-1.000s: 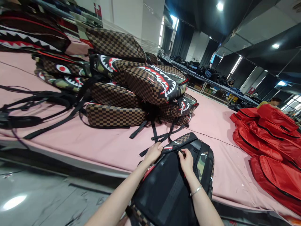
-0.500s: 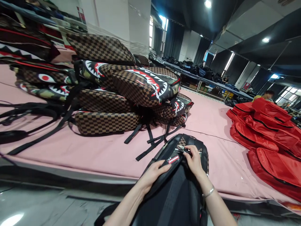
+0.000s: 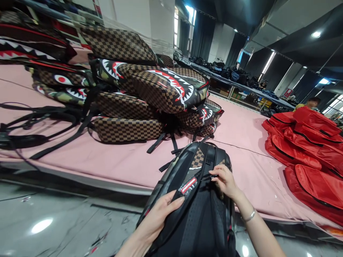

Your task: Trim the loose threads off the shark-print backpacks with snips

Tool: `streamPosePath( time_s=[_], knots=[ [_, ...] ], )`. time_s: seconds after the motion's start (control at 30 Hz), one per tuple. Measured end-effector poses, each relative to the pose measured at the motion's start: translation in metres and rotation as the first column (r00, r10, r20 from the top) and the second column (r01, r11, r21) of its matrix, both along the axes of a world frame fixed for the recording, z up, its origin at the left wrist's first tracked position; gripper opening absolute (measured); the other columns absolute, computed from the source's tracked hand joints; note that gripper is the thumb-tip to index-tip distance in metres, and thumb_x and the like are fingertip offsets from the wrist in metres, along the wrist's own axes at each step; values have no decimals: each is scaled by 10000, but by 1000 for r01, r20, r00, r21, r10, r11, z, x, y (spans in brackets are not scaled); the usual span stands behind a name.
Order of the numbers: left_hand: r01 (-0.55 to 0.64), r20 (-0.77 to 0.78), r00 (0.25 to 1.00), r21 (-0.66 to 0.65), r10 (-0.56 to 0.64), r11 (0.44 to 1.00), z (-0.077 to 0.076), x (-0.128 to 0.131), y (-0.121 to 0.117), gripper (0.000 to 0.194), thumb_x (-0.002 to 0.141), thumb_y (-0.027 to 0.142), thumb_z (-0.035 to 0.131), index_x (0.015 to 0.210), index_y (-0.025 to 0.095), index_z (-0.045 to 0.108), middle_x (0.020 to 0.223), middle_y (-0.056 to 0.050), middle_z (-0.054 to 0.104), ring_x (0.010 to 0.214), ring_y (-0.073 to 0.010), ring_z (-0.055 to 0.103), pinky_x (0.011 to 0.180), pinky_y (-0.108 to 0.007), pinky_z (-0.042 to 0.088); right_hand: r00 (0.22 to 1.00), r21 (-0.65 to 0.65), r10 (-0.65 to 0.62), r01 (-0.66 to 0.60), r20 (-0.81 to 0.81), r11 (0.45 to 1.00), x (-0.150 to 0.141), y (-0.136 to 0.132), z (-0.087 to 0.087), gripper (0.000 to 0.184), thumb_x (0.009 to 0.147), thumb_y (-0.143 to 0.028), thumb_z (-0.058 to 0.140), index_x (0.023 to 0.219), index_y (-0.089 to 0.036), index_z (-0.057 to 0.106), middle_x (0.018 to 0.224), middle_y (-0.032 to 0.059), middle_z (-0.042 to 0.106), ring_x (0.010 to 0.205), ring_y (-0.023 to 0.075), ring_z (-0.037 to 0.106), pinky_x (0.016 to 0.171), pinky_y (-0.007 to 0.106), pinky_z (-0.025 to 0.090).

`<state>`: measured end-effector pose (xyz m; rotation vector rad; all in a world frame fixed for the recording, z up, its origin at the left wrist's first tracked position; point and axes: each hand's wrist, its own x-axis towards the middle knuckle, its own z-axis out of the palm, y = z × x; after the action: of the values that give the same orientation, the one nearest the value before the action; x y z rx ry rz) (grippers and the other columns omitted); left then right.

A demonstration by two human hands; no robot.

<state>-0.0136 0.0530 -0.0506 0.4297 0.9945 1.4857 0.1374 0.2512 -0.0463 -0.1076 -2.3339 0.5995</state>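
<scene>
- A black padded backpack with a brown-checkered panel (image 3: 198, 221) is lying over the near edge of the pink-covered table (image 3: 128, 167), back panel facing up, its long axis running away from the person and leaning slightly right.
- The left hand (image 3: 160, 214) is gripping a black padded shoulder strap (image 3: 175, 223), thumb on top; that strap is slanting from lower left to upper right.
- The right hand (image 3: 225, 180) is pinching a thin black strap (image 3: 205, 177), its fingers closed narrowly; this strap is lying just left of those fingertips, near the backpack's top.
- A red, white-lettered label under clear plastic (image 3: 188, 185) is sitting on the shoulder strap between both hands, nearer the left; its lettering is staying too small to read.
- White-toothed shark mouths are showing on the piled checkered backpacks (image 3: 128, 129) beyond; no brand is reading clearly there.
</scene>
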Motion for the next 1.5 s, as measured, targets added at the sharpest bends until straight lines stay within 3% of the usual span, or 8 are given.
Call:
streamPosePath(
  time_s=[0.37,0.67,0.83,1.0,1.3,1.5],
  knots=[
    [31,71,997,26,-33,999,4,11,-16,345,630,292,741,947,174,675,815,-58,697,804,-222,632,728,-291,488,981,-6,179,-179,68,984,-8,-10,30,207,863,-295,519,1035,-216,602,910,64,557,857,158,546,738,299,476],
    [32,112,993,54,-38,998,18,18,-25,329,603,258,763,912,174,687,784,-39,690,678,-153,597,625,-218,461,954,-20,282,-282,101,959,-12,-18,46,192,858,-284,525,1012,-219,620,909,61,542,821,144,545,706,267,488],
    [28,104,994,50,-33,998,24,22,-27,383,591,273,768,944,158,673,766,-41,685,636,-162,594,615,-241,463,942,-57,305,-300,140,952,-13,-20,53,177,857,-289,525,971,-215,638,882,50,521,783,133,542,686,254,491],
    [39,107,993,61,-46,997,25,24,-27,352,615,284,749,935,162,671,766,-43,674,721,-189,601,661,-264,467,922,-61,361,-356,136,932,-15,-23,58,167,855,-261,527,967,-200,634,873,52,508,778,129,533,678,244,487],
    [41,-123,992,84,-30,996,23,22,-23,300,659,344,708,903,173,673,828,-11,659,748,-163,544,688,-239,422,900,77,350,-381,258,921,-18,-36,67,189,862,-244,516,1020,-231,618,884,47,541,863,145,539,779,281,457],
    [7,-280,960,92,20,996,29,22,-21,362,663,339,690,979,165,661,894,-30,659,864,-217,537,797,-288,408,905,135,324,-370,276,919,-17,-44,71,191,872,-232,489,1009,-235,622,894,56,563,871,162,538,774,308,447]
  ],
)
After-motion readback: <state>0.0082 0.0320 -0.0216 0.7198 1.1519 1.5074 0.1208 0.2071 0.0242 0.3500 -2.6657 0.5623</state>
